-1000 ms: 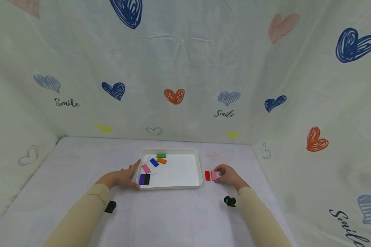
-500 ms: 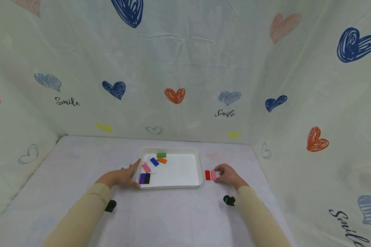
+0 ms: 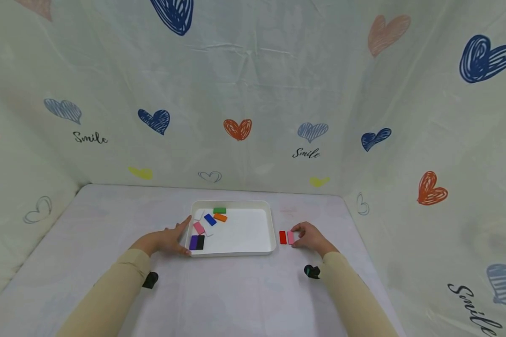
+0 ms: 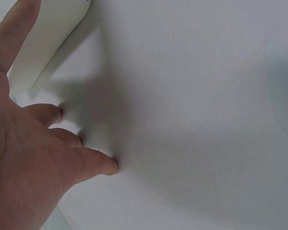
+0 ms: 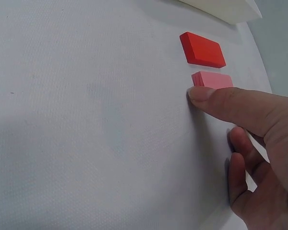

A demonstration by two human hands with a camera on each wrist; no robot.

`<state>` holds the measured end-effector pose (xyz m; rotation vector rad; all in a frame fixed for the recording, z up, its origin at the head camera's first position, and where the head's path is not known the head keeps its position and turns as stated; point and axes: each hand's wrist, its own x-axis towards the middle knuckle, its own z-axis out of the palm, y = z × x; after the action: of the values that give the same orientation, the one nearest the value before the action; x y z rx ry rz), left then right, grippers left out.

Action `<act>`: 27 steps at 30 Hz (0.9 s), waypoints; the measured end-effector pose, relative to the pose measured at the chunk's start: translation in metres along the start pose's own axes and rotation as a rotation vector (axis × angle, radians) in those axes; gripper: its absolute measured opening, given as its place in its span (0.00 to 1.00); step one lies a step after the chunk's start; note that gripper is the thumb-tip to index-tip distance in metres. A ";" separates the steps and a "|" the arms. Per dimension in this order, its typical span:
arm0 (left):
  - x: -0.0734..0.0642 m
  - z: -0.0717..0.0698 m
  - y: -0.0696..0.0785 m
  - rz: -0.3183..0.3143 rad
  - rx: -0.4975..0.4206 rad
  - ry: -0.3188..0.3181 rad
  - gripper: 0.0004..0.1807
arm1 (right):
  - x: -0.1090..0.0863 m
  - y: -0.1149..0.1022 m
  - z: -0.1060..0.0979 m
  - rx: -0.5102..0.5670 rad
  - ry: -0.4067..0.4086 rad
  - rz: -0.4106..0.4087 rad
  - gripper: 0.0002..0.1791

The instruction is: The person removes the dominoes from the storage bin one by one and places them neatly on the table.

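A white tray point(image 3: 240, 254) lies on the table, and my left hand point(image 3: 164, 241) rests at its left side with fingers and thumb spread along the wall. In the left wrist view one digit of the left hand point(image 4: 33, 158) lies against the tray wall point(image 4: 53, 40), while other fingertips meet the tabletop. My right hand point(image 3: 311, 238) pinches a small pink block point(image 3: 290, 238) lengthwise, thumb at its near end. The far fingertip is hidden in the right wrist view, where the pink block point(image 5: 215, 79) shows lines on its end. Just left of it lies a red block point(image 3: 283, 238).
Inside the tray's left part are several small blocks: green point(image 3: 219, 210), orange point(image 3: 220, 217), blue point(image 3: 210, 219), another pink block point(image 3: 199, 228), purple point(image 3: 193, 242) and black point(image 3: 200, 242), plus whitish pieces. A heart-printed curtain point(image 3: 270, 93) encloses the table.
The view has shifted very slightly. Both hands, the tray and the blocks hold the same places.
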<state>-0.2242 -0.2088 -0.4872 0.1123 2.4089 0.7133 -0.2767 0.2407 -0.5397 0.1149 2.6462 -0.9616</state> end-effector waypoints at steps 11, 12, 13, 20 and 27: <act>0.003 -0.001 -0.005 0.017 0.004 0.005 0.67 | -0.001 0.000 0.000 0.014 -0.001 -0.017 0.30; 0.004 0.000 -0.006 0.016 0.003 0.004 0.67 | -0.001 0.000 0.000 0.016 -0.004 -0.018 0.31; 0.004 0.000 -0.006 0.016 0.003 0.004 0.67 | -0.002 0.000 -0.001 0.014 -0.008 -0.021 0.31; 0.005 0.003 -0.008 0.021 0.002 0.010 0.67 | -0.008 -0.006 -0.009 0.023 -0.038 -0.060 0.31; 0.005 0.002 -0.006 0.024 0.003 0.010 0.67 | -0.013 -0.028 -0.015 0.143 -0.050 -0.161 0.29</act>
<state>-0.2261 -0.2114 -0.4942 0.1399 2.4221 0.7232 -0.2738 0.2291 -0.5076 -0.0897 2.5700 -1.1895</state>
